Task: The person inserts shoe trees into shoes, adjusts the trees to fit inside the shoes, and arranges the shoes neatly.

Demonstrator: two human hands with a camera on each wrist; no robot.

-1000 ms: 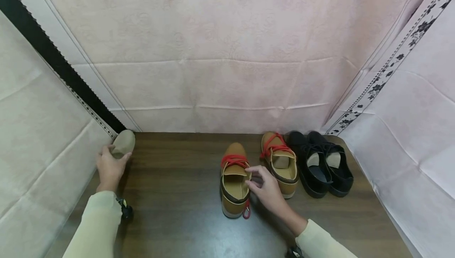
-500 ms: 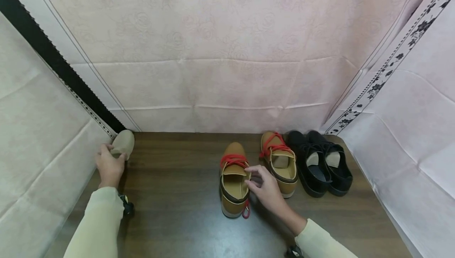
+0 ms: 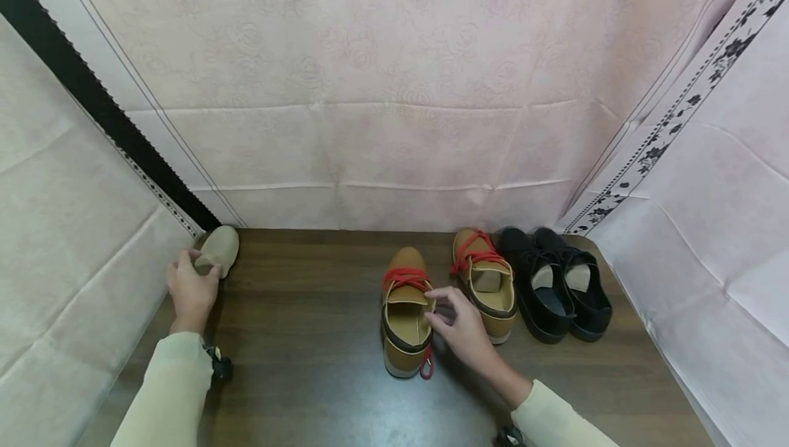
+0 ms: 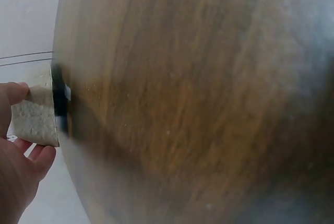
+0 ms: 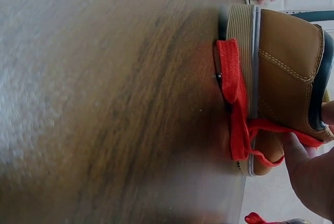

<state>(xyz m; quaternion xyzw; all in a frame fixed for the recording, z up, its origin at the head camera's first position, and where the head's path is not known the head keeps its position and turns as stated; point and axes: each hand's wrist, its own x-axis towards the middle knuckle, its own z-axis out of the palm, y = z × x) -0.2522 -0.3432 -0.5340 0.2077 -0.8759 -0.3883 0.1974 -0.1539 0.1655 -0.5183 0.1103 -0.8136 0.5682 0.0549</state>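
In the head view my left hand [image 3: 192, 293] pinches a beige, round-ended shoe insert [image 3: 220, 248] at the floor's far left corner. Close up in the left wrist view, the insert [image 4: 34, 117] looks rough, like moulded pulp, with thumb and fingers at opposite edges. My right hand [image 3: 461, 327] grips the right side of the collar of a tan shoe [image 3: 402, 358] with red laces. That shoe stands on the floor, its inside bare to the heel. Beside it the matching tan shoe [image 3: 501, 320] has a beige insert [image 3: 488, 281] showing inside.
Two black shoes [image 3: 594, 317] with pale inserts stand at the right, close to the second tan shoe. White patterned cloth [image 3: 382, 125] hangs behind and on both sides of the brown wood-grain floor [image 3: 296, 337]. A red lace loop [image 3: 427, 365] lies beside the gripped shoe.
My left hand has turned the insert slightly and shifted it a little left, then back to the right. The right hand and the tan shoe have kept their place.
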